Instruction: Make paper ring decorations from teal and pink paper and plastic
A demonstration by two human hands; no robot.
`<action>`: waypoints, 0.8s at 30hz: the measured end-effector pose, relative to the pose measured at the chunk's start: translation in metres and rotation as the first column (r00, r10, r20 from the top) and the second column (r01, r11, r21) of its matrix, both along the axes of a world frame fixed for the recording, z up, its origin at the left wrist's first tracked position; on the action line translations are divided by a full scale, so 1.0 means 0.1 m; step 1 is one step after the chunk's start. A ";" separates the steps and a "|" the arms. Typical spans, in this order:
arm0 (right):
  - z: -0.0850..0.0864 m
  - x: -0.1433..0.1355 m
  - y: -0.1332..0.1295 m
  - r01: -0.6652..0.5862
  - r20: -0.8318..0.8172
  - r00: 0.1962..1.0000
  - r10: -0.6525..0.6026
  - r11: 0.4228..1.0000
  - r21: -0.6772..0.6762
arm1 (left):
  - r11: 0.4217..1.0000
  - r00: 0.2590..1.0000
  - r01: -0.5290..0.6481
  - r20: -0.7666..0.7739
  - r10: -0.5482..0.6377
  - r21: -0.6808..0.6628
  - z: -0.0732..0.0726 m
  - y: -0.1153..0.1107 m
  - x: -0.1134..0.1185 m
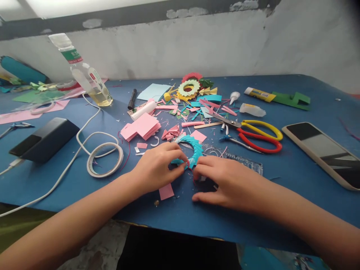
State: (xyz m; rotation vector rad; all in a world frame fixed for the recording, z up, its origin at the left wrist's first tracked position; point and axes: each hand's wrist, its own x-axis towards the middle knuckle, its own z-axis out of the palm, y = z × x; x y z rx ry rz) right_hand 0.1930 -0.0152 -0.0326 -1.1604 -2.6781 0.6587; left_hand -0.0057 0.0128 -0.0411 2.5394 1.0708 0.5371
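Note:
A ring of folded blue paper [198, 149] rests on the blue table in front of me. My left hand [160, 163] pinches the ring's near left edge, where a bit of red thread shows between thumb and fingertips. Just right of the ring, my right hand [222, 178] has its thumb and fingers apart, its fingertips by the ring's lower right side, and nothing shows in its grasp. A pink paper square [166, 191] lies below my left hand. Part of a clear ruler [254, 165] shows beyond my right hand.
Scissors [260, 135] and a phone [327, 152] lie right. Pink papers [142, 126], scraps and finished paper rings [189, 88] are behind. Leftward are a tape roll [90, 167], white cable [63, 179], dark power bank [46, 138] and upright bottle [91, 84].

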 end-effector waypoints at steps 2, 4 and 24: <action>0.01 0.01 -0.02 -0.010 0.040 0.999 0.009 1.000 0.024 | 0.997 0.997 0.074 -0.025 -0.073 0.025 0.00 0.01 0.00; 0.00 0.01 -0.03 -0.014 0.051 0.999 0.013 1.000 0.016 | 0.991 0.991 0.121 -0.056 -0.119 0.048 0.00 0.01 0.00; 0.02 -0.04 -0.03 -0.157 0.077 0.986 0.149 0.980 0.122 | 0.924 0.906 0.319 -0.354 -0.233 0.210 0.05 -0.09 -0.02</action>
